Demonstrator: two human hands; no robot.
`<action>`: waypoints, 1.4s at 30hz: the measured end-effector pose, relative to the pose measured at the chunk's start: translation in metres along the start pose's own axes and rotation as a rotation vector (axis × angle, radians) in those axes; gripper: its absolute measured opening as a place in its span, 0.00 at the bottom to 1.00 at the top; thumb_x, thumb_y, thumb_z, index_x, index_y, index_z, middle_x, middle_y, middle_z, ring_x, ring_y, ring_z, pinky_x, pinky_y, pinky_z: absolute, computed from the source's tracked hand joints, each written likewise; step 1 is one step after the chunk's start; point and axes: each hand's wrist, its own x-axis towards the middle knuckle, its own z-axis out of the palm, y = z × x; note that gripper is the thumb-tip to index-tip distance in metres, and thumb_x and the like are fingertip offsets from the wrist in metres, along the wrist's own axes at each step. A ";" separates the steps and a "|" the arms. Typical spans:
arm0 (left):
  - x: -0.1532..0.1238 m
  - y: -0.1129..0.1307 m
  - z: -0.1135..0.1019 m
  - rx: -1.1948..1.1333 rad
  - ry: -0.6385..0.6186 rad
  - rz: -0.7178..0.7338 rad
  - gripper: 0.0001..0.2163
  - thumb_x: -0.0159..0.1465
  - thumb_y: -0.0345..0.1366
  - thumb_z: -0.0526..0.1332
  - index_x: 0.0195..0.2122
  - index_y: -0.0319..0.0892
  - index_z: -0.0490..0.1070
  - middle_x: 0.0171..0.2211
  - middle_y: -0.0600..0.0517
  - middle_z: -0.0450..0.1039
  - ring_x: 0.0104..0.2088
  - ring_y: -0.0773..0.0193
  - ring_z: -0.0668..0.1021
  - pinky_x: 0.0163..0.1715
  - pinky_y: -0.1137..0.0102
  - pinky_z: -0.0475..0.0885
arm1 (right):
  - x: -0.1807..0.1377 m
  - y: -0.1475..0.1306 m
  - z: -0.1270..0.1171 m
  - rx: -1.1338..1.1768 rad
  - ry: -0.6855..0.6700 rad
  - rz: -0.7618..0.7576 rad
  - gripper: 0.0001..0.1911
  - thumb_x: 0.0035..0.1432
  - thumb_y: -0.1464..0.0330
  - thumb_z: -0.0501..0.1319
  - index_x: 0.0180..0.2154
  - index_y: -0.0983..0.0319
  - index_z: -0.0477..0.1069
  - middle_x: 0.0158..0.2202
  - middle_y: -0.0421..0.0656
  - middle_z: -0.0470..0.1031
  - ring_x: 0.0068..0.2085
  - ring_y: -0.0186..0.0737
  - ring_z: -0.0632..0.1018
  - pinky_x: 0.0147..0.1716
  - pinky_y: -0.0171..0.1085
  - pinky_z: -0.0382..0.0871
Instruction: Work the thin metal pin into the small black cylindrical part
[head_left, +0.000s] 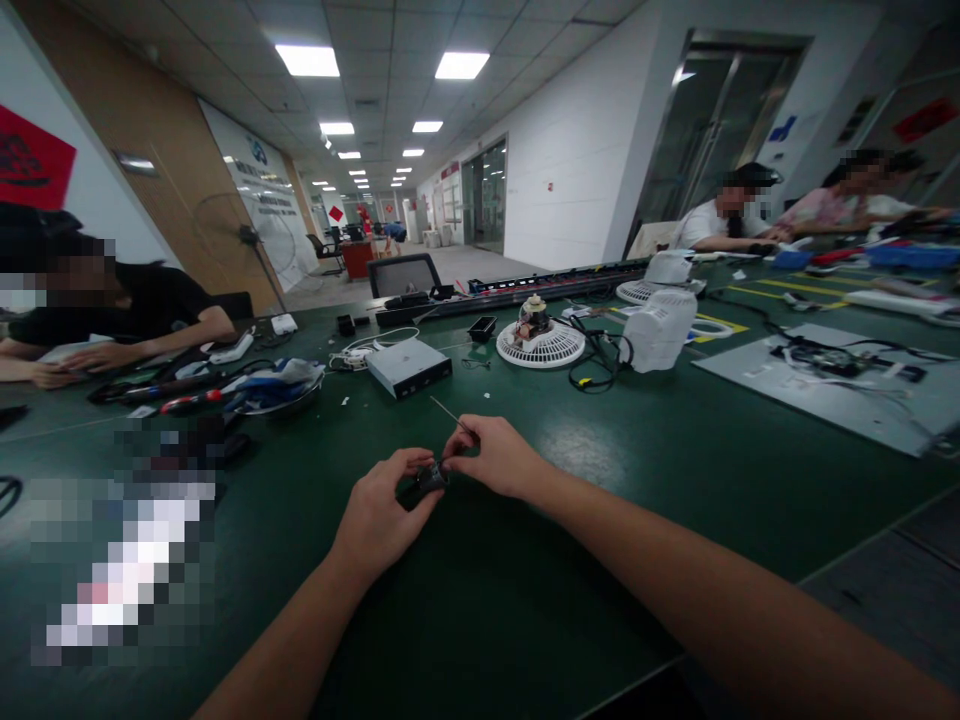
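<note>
Ref = box (409, 367), grey, flat, mid-bench.

- Table (675, 470): 1, green, carries everything. Looks like a shared bench.
- People: 3 others. 1 person (161, 300) is left of box, 2 are far right of box and behind it. Their hands stay on their own gear, well apart from the wearer's.
- Panel (757, 375): 1, grey sheet, far right of box. It lies flat w/ cables on top, prob. so loose bits stay put.
- Grilles: 2, white, right of box. Nearer grille (559, 350) lies flat w/ a motor (533, 315) standing on it. The 2nd is further right and behind.
- Fan body (660, 330): 1, white, upright, right of box, just past the nearer grille.
- Hands: 2, near side of box, close together, low over the table.
- Left hand (379, 520): fingers clamped on part (429, 480). The part: 1, small, black, near side of box, between both hands. Held low, prob. to steady it.
- Right hand (495, 458): thumb + forefinger pinched on rod (448, 412). The rod: 1, thin, metal, free end angled up toward box, other end hidden at the part. Grip sits close to the part, I'd say for fine control. Can't tell driver vs pin.
</note>
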 end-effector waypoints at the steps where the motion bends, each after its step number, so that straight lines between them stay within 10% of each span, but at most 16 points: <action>1: 0.000 0.000 0.000 0.001 0.001 0.005 0.18 0.57 0.35 0.65 0.49 0.46 0.68 0.45 0.49 0.76 0.46 0.56 0.78 0.47 0.58 0.74 | 0.000 0.001 -0.001 -0.020 0.004 0.010 0.20 0.48 0.72 0.65 0.24 0.58 0.51 0.31 0.39 0.78 0.34 0.37 0.78 0.32 0.35 0.66; 24: 0.000 -0.001 -0.001 0.001 0.006 0.067 0.15 0.57 0.32 0.63 0.46 0.46 0.71 0.43 0.50 0.77 0.44 0.57 0.78 0.45 0.61 0.75 | 0.001 0.006 -0.005 -0.034 -0.179 0.031 0.20 0.48 0.67 0.68 0.23 0.60 0.55 0.30 0.37 0.76 0.32 0.34 0.75 0.31 0.33 0.63; 34: -0.002 -0.003 -0.005 -0.004 0.048 0.051 0.15 0.58 0.35 0.64 0.46 0.45 0.70 0.42 0.49 0.77 0.43 0.57 0.78 0.45 0.61 0.75 | -0.005 -0.006 0.001 -0.454 -0.086 -0.043 0.15 0.57 0.60 0.61 0.24 0.61 0.62 0.21 0.35 0.65 0.23 0.31 0.64 0.22 0.33 0.50; 42: -0.003 -0.005 -0.001 -0.013 -0.014 0.157 0.15 0.57 0.31 0.64 0.46 0.46 0.71 0.43 0.50 0.77 0.44 0.58 0.78 0.46 0.62 0.75 | -0.002 0.004 0.000 -0.022 -0.310 0.218 0.18 0.49 0.62 0.68 0.26 0.61 0.59 0.24 0.35 0.71 0.23 0.32 0.74 0.20 0.29 0.60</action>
